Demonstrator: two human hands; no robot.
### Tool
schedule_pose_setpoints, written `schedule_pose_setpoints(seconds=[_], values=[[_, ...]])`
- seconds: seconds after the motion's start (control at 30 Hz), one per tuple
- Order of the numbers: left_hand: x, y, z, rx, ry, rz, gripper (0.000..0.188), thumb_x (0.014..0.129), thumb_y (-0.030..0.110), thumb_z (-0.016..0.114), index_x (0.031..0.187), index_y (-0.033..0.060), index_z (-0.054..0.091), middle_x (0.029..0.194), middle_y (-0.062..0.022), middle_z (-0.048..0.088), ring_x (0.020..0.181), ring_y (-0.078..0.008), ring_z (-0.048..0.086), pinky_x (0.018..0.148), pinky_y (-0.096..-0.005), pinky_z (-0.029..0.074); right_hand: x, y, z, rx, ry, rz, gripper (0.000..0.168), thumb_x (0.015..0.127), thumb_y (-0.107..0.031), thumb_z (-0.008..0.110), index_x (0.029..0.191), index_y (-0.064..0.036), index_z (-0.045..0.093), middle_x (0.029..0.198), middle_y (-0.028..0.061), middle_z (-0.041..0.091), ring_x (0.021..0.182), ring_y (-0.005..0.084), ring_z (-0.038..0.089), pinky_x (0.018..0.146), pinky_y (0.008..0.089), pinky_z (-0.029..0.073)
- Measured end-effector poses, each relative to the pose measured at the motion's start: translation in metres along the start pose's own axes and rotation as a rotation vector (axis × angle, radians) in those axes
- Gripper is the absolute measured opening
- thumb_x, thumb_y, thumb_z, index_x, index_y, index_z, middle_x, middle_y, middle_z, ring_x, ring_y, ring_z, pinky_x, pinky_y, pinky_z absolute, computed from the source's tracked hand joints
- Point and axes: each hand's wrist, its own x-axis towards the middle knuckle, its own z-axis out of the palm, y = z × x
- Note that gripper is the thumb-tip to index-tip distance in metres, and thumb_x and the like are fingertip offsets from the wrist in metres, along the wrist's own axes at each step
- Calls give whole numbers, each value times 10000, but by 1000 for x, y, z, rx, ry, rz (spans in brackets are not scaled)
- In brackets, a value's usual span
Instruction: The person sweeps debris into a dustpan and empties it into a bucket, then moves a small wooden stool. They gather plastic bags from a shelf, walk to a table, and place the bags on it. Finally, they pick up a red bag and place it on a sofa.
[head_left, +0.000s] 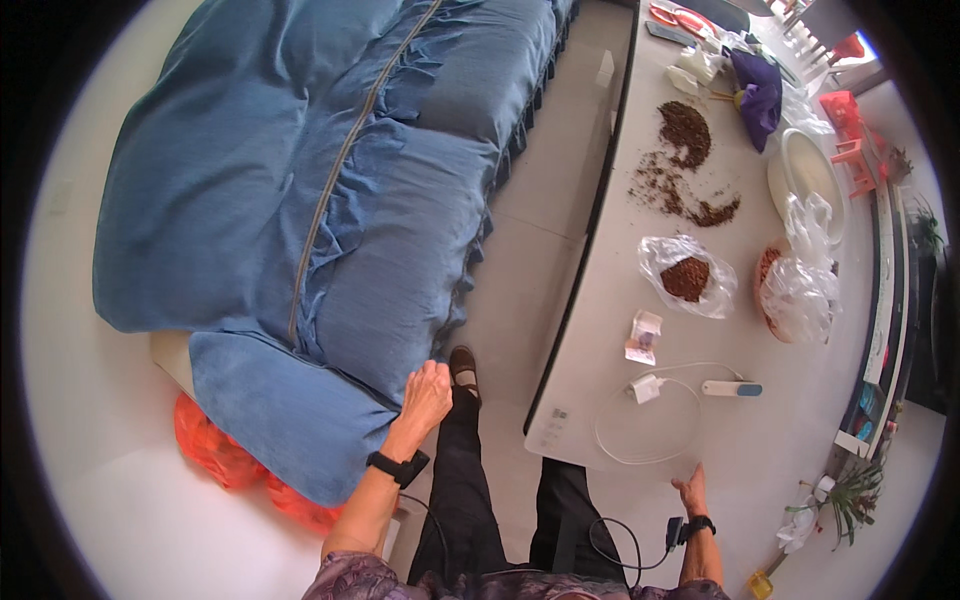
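My left hand (427, 394), with a black band on its wrist, is curled beside the lower corner of a sofa in a blue fabric cover (390, 255). Whether its fingers pinch the fabric is hidden. My right hand (691, 491) is at the near edge of a white table (570, 405), thumb apart from the fingers, with nothing visible in it. Closest to it on the tabletop are a looped white cable (697, 420), a white charger plug (645, 388) and a white-and-blue handheld device (732, 388).
Crumbly brown material (684, 135) lies scattered across the table. An open plastic bag (720, 289) holds more, near a folded banknote (643, 337), a plastic-covered bowl (771, 292) and a white basin (780, 165). Red plastic bags (214, 442) sit beside the sofa. Black cords hang by my legs.
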Motion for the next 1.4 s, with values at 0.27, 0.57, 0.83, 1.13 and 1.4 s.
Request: schedule_pose_setpoints(seconds=[0.27,0.57,0.83,1.13,1.4], values=[[87,-81,-22,99,-49,103,74,781,42,500,832,3,537,835,-196,564,788,-346,596,707,-450,467,-77,-38,49,68,34,194,876,696,-68,716,1398,109,222,1402,315,338,1321,386,340,1100,390,279],[147,-150,-59,152,-92,132,93,763,28,506,845,5,543,839,-188,556,792,-337,587,700,-451,456,-132,-119,97,419,-198,388,705,754,-157,702,1341,65,380,1218,229,554,1052,308,584,823,407,490],[226,-127,-86,209,-160,261,87,765,29,514,843,3,542,861,-192,560,816,-346,590,713,-459,459,-155,-128,84,688,-301,501,547,773,-192,692,1229,39,495,1018,128,648,866,224,638,752,360,517],[360,-80,-125,294,-203,306,88,815,68,513,872,5,535,890,-198,566,847,-363,592,735,-468,470,-119,-185,32,969,-253,559,488,804,-199,683,1177,67,515,924,140,664,794,214,648,724,315,529],[453,-30,-147,373,-273,401,73,813,54,526,853,-8,524,868,-210,566,819,-384,593,695,-482,477,-99,-254,15,1141,-337,565,361,849,-203,652,1098,37,547,893,153,660,797,238,657,732,336,546]])
